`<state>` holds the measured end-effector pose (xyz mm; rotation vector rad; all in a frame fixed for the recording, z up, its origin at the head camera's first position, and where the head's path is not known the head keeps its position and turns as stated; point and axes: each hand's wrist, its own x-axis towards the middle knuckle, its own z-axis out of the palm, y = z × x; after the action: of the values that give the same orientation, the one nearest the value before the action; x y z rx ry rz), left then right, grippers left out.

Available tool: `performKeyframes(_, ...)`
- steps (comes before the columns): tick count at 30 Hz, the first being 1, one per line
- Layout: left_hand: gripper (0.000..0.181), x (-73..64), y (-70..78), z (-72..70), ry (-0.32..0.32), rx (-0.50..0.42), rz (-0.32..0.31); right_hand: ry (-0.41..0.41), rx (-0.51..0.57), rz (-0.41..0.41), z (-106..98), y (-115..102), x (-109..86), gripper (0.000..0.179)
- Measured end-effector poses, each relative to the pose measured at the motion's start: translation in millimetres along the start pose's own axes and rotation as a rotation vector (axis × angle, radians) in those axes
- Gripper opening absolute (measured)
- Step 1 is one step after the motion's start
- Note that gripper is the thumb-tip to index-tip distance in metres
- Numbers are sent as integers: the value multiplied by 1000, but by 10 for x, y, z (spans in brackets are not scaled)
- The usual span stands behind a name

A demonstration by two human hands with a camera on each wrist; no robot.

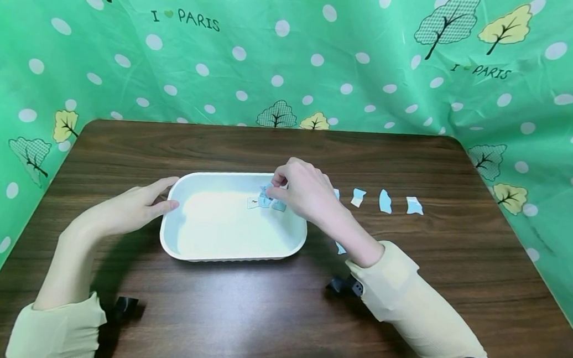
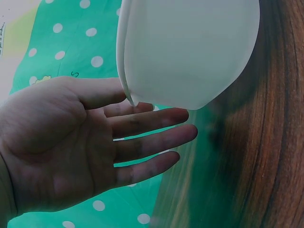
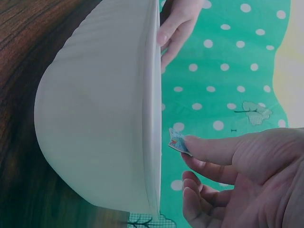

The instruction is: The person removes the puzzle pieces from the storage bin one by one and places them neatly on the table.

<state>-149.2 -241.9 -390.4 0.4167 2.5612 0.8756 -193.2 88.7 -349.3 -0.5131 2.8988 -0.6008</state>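
A white tray [image 1: 212, 246] with rounded corners sits on the wooden table. My left hand [image 1: 140, 205] holds its left rim, with the thumb over the edge; in the left wrist view the other fingers of the left hand [image 2: 95, 137] stretch out beside the wall. Above the tray's right end, my right hand [image 1: 308, 191] pinches a small printed jigsaw piece [image 3: 178, 141] between thumb and forefinger. More light blue jigsaw pieces [image 1: 265, 201] lie in the tray below that hand, which partly hides them.
On the table [image 1: 237, 314] right of the tray lie several loose pieces, among them one piece [image 1: 358, 197], a narrow piece [image 1: 386, 201] and another piece [image 1: 414, 205]. One more piece [image 1: 340, 249] is near the right forearm. A green dotted curtain [image 1: 274, 61] hangs behind.
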Motion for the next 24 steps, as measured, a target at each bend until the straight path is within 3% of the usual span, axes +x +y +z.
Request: performKeyframes(24,61,-11,-10,-7,-6,-12,-16,39,1,29,-175,323,-96,14)
